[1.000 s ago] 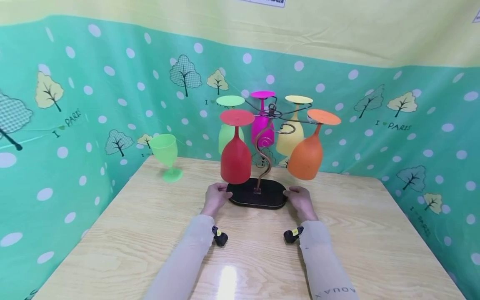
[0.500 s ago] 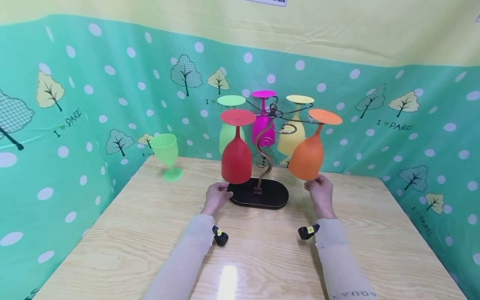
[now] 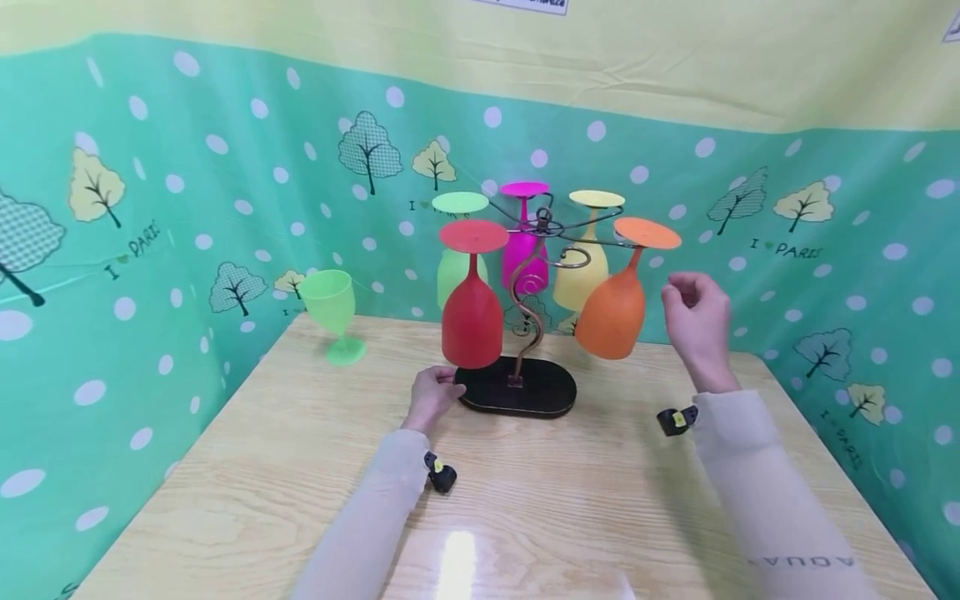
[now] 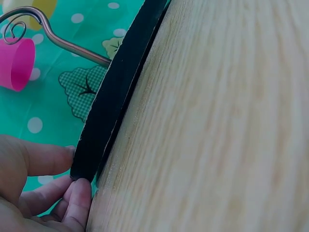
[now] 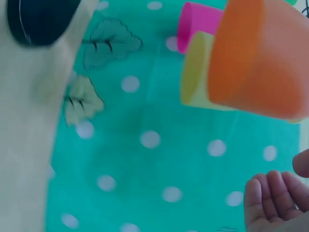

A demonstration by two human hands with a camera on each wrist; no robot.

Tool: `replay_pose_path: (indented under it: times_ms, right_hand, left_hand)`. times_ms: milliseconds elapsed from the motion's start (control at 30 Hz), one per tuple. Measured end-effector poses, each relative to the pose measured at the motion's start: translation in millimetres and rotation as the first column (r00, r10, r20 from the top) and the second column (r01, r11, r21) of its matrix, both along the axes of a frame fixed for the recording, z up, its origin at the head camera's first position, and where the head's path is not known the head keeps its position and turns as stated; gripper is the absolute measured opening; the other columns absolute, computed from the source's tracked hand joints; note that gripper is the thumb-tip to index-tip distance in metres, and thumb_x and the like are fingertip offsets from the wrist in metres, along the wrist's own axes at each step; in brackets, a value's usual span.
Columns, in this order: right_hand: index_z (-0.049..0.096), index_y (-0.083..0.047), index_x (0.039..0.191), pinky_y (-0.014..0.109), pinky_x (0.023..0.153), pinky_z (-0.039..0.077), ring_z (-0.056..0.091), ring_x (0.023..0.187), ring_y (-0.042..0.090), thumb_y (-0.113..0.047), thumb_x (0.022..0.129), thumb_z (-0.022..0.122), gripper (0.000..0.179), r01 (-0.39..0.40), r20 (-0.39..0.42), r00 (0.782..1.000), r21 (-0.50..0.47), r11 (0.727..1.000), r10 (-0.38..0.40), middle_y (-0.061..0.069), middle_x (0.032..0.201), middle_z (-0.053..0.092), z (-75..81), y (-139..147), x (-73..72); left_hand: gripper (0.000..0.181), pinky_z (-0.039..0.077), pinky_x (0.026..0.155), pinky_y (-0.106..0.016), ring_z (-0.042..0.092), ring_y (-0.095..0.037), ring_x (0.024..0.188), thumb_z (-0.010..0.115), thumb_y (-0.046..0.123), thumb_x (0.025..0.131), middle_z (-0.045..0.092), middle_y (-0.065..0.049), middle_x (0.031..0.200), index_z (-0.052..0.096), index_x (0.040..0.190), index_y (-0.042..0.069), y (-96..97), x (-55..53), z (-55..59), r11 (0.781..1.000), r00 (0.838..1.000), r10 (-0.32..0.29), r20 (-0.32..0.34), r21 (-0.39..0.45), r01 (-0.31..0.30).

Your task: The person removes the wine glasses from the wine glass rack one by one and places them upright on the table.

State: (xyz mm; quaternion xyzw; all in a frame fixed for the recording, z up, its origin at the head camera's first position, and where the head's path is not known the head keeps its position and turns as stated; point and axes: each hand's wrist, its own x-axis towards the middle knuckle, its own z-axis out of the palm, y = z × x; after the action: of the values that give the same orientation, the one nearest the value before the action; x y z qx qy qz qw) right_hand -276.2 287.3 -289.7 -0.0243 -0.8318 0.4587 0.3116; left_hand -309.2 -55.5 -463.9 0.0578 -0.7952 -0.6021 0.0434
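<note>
A metal wine glass rack (image 3: 534, 387) with a black oval base and a curled stem stands on the table. My left hand (image 3: 435, 396) pinches the base's left end, thumb on top and fingers at the lower edge in the left wrist view. Upside down from the rack hang a red goblet (image 3: 472, 325), an orange goblet (image 3: 611, 312), a yellow goblet (image 3: 581, 279), a magenta goblet (image 3: 516, 262) and a light green goblet (image 3: 452, 275). My right hand (image 3: 700, 325) is raised to the right of the orange goblet, apart from it, fingers loosely bent and holding nothing.
Another green goblet (image 3: 330, 304) stands upright near the back left of the wooden table (image 3: 540, 500). A patterned green cloth (image 3: 270, 208) hangs close behind the table and along its sides.
My right hand has let go of the base's right end, moved right past the orange goblet and risen. The left hand keeps its place on the base; the rack stays put.
</note>
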Motion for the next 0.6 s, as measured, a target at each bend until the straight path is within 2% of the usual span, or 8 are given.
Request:
replay_pose_path:
  times_ms: [100, 200, 267, 367, 433, 500, 600]
  right_hand:
    - [0.059, -0.001, 0.119, 0.023, 0.078, 0.043, 0.052, 0.09, 0.015, -0.021, 0.096, 0.052, 0.032, -0.003, -0.091, 0.996, 0.106, 0.994, 0.013, 0.009, 0.106, 0.059, 17.7, 1, 2.8]
    - [0.059, 0.003, 0.116, 0.02, 0.08, 0.044, 0.055, 0.091, 0.02, -0.011, 0.091, 0.057, 0.028, -0.002, -0.235, 0.97, 0.226, 0.974, 0.056, 0.014, 0.103, 0.059, 31.9, 1, 2.2]
    - [0.06, 0.005, 0.113, 0.019, 0.082, 0.044, 0.057, 0.091, 0.025, -0.004, 0.088, 0.059, 0.027, 0.02, -0.346, 0.934, 0.309, 0.951, 0.092, 0.017, 0.1, 0.059, 39.5, 1, 1.6]
    - [0.061, 0.007, 0.11, 0.027, 0.084, 0.044, 0.056, 0.094, 0.032, 0.004, 0.083, 0.062, 0.027, 0.062, -0.474, 0.866, 0.423, 0.904, 0.162, 0.022, 0.1, 0.059, 49.2, 1, 1.0]
    - [0.06, 0.008, 0.11, 0.034, 0.085, 0.045, 0.054, 0.098, 0.035, 0.006, 0.083, 0.062, 0.028, 0.074, -0.51, 0.834, 0.483, 0.873, 0.212, 0.023, 0.103, 0.058, 54.4, 1, 1.6]
    - [0.06, 0.007, 0.111, 0.039, 0.085, 0.046, 0.053, 0.101, 0.035, 0.007, 0.082, 0.062, 0.029, 0.078, -0.517, 0.815, 0.544, 0.836, 0.26, 0.023, 0.106, 0.058, 58.5, 0, 2.3]
    - [0.06, 0.007, 0.112, 0.041, 0.085, 0.047, 0.053, 0.102, 0.036, 0.009, 0.082, 0.062, 0.03, 0.076, -0.512, 0.794, 0.618, 0.783, 0.327, 0.023, 0.107, 0.057, 61.9, -1, 3.5]
  left_hand:
    - [0.029, 0.051, 0.078, -0.033, 0.059, -0.024, 0.089, 0.071, 0.001, 0.077, 0.065, -0.015, 0.099, 0.067, 0.105, -0.004, 0.4, -0.6, -1.1, 1.0, 1.0, 0.001, 0.01, 0.006, -0.001]
    - [0.029, 0.051, 0.078, -0.033, 0.059, -0.024, 0.089, 0.071, 0.001, 0.077, 0.065, -0.016, 0.099, 0.067, 0.105, -0.004, 0.0, -0.7, -1.1, 1.0, 1.0, -0.002, 0.008, 0.008, 0.002]
    - [0.029, 0.051, 0.078, -0.033, 0.059, -0.024, 0.089, 0.071, 0.001, 0.077, 0.065, -0.016, 0.099, 0.066, 0.105, -0.004, 0.0, -0.9, -0.8, 1.0, 1.0, -0.006, 0.004, 0.005, 0.006]
    - [0.029, 0.051, 0.078, -0.033, 0.059, -0.023, 0.088, 0.071, 0.001, 0.077, 0.065, -0.016, 0.098, 0.066, 0.105, -0.005, 0.1, -0.9, -0.6, 1.0, 1.0, -0.005, 0.005, 0.0, 0.005]
    - [0.029, 0.051, 0.078, -0.033, 0.059, -0.023, 0.088, 0.071, 0.001, 0.076, 0.065, -0.016, 0.098, 0.066, 0.105, -0.005, -0.1, -1.3, -0.7, 1.0, 1.0, -0.002, 0.003, -0.005, 0.002]
    - [0.029, 0.051, 0.077, -0.033, 0.059, -0.023, 0.088, 0.071, 0.001, 0.076, 0.065, -0.016, 0.097, 0.066, 0.105, -0.005, -0.4, -0.9, -0.4, 1.0, 1.0, 0.0, 0.001, -0.011, 0.0]
    - [0.029, 0.051, 0.078, -0.033, 0.059, -0.023, 0.088, 0.071, 0.001, 0.076, 0.065, -0.015, 0.097, 0.067, 0.104, -0.005, -0.6, -0.1, 0.2, 1.0, 1.0, 0.003, 0.001, -0.019, -0.003]
